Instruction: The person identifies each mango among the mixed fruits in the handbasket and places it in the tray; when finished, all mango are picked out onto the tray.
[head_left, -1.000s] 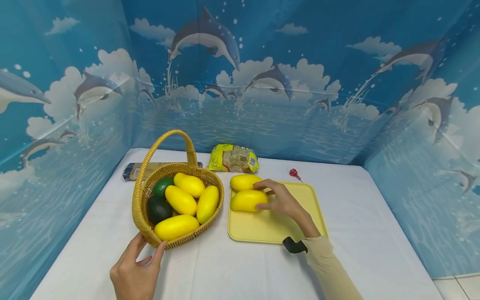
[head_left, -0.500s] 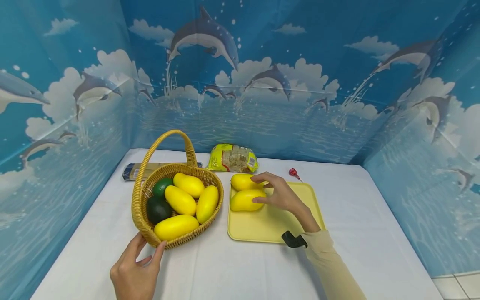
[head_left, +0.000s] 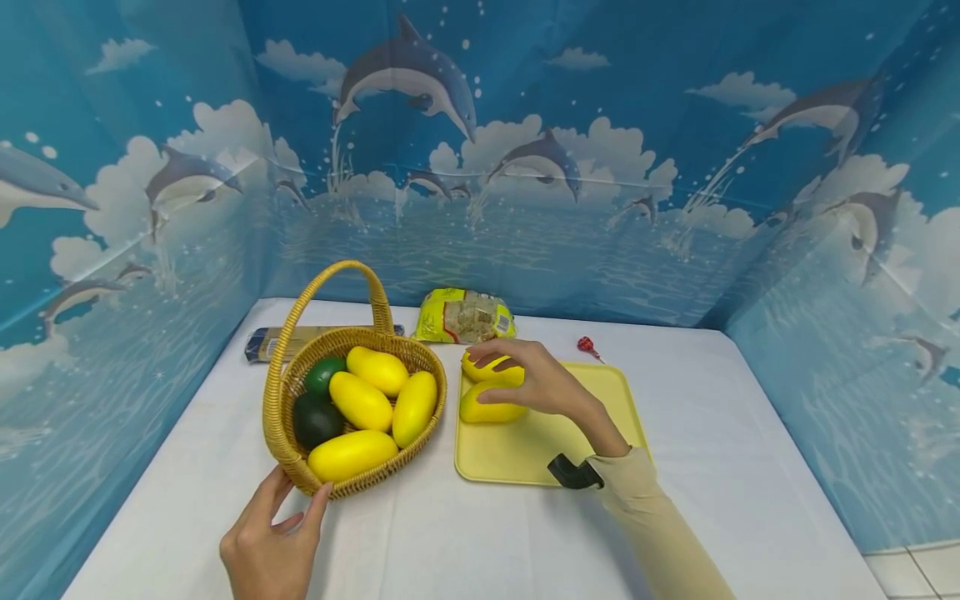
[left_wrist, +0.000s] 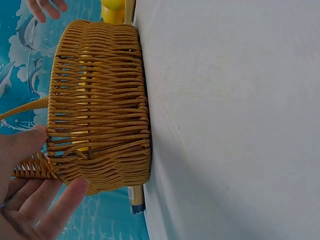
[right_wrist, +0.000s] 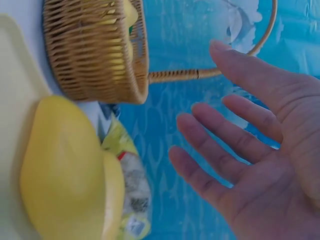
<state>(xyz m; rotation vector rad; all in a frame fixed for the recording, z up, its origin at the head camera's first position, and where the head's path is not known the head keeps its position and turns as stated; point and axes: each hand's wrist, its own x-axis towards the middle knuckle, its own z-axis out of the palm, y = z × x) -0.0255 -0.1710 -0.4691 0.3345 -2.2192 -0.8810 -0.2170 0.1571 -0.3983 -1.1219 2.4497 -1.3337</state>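
At the near-left corner of a wicker basket [head_left: 273,408], my left hand [head_left: 270,537] holds the rim between thumb and fingers. Inside the basket lie several yellow mangoes [head_left: 352,456] and two dark green avocado-like fruits [head_left: 317,419]. My right hand [head_left: 536,379] hovers over two more mangoes [head_left: 480,410] at the left end of a pale yellow tray [head_left: 510,458]. Its fingers are spread, hiding part of the mangoes. In the right wrist view, the open palm [right_wrist: 270,185] holds nothing and stands apart from the nearer mango [right_wrist: 65,170].
A yellow plastic food bag [head_left: 465,317] lies at the back. Behind the basket is a long flat package [head_left: 262,343], partly hidden. A red lollipop [head_left: 587,344] lies behind the tray. Dolphin-printed curtains [head_left: 480,233] close off the table's back and sides.
My right hand has come away from the front mango, rising and shifting left over both tray mangoes with its fingers spread. My left hand and the basket have stayed in place.
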